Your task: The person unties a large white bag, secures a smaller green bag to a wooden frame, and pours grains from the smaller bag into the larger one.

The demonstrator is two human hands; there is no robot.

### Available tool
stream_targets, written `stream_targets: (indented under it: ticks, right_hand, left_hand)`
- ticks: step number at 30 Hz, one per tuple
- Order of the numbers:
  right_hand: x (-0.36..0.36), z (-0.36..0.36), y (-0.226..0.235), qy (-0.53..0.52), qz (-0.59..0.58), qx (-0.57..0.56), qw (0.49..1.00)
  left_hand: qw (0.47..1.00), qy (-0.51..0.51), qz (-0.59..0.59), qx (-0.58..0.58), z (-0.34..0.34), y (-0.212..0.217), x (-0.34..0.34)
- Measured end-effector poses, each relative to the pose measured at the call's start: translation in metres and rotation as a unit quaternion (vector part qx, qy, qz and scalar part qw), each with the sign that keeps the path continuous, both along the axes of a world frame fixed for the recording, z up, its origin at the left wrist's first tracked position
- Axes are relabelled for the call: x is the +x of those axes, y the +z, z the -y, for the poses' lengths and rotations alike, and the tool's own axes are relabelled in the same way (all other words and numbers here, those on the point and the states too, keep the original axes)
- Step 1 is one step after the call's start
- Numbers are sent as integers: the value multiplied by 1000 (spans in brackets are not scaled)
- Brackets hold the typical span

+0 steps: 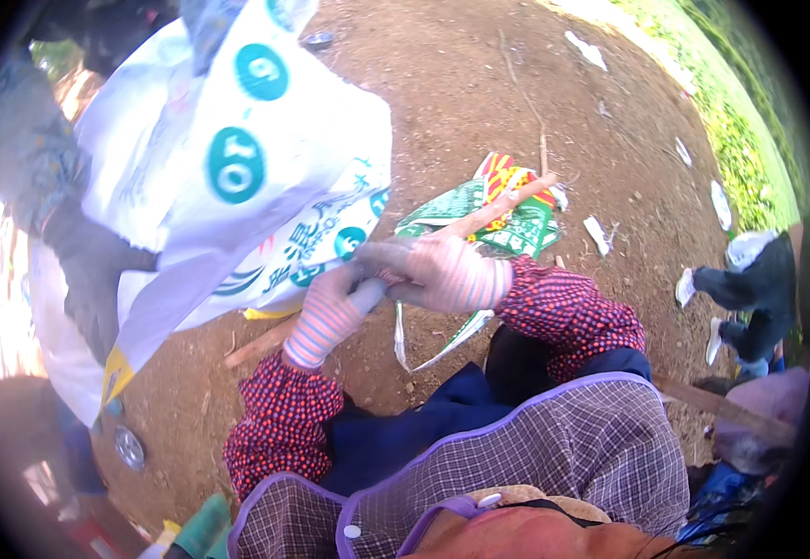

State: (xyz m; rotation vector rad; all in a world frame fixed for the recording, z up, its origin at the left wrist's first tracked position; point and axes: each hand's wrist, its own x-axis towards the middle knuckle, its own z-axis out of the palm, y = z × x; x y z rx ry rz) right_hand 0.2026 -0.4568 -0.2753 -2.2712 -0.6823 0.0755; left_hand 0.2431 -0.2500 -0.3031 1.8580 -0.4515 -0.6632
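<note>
My left hand (332, 303) and my right hand (447, 270) meet in front of my body, both in pale gloves with striped cuffs. Their fingers are bent and pressed together, and whatever lies between them is too small or hidden to make out. Past and behind the hands runs a wooden pole (494, 207), slanting from lower left to upper right; I cannot tell whether they touch it. Close beyond my left hand hangs a large white woven sack (321, 121) with green print. A co-worker's grey-gloved hand (97, 270) is at the sack's left side.
A green, red and yellow printed sack (466, 207) lies crumpled on the brown dirt ground (442, 84). A white strap (442, 349) loops below my hands. At lower left sits a round metal dish (129, 447). Another person's dark-trousered legs (750, 293) show at far right.
</note>
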Motion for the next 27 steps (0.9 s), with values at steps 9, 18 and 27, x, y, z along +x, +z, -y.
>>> stream_targets:
  ticks: [9, 18, 27]
  right_hand:
    - [46, 169, -44, -466, -13, 496, 732]
    - [-121, 315, -216, -943, -178, 234, 156]
    - [-82, 316, -229, -689, -155, 177, 686]
  left_hand:
    - [979, 134, 48, -146, -6, 10, -4]
    - [893, 166, 1, -418, -49, 17, 2]
    - [906, 271, -65, -318, -38, -34, 22]
